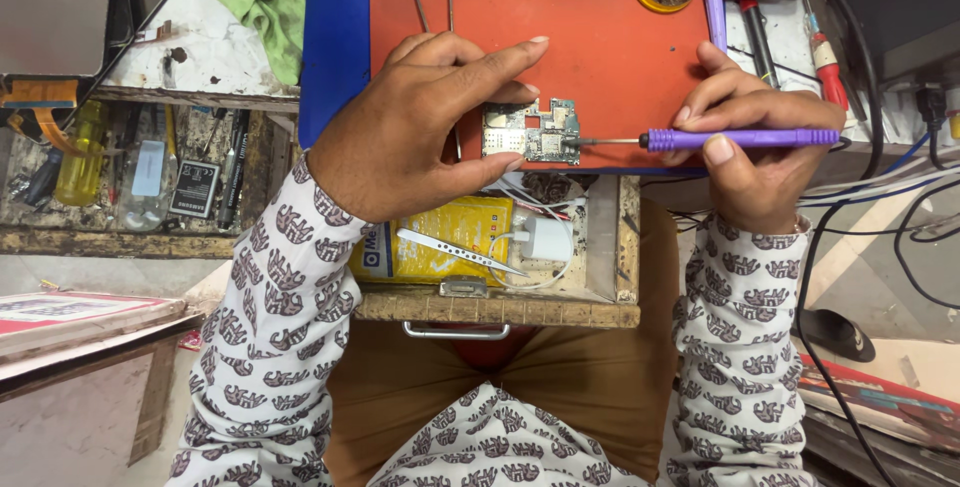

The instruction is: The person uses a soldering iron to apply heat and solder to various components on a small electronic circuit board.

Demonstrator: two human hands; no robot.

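Left hand pinched the thin, fragile phone circuit board by its edges; right hand gripped the purple soldering iron.

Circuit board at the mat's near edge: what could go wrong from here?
1. The circuit board sits at the orange mat's near edge, pinned only by left hand fingertips; it could slip into the open drawer.
2. The purple-handled tool in the right hand comes in sideways; its tip might skid across components.
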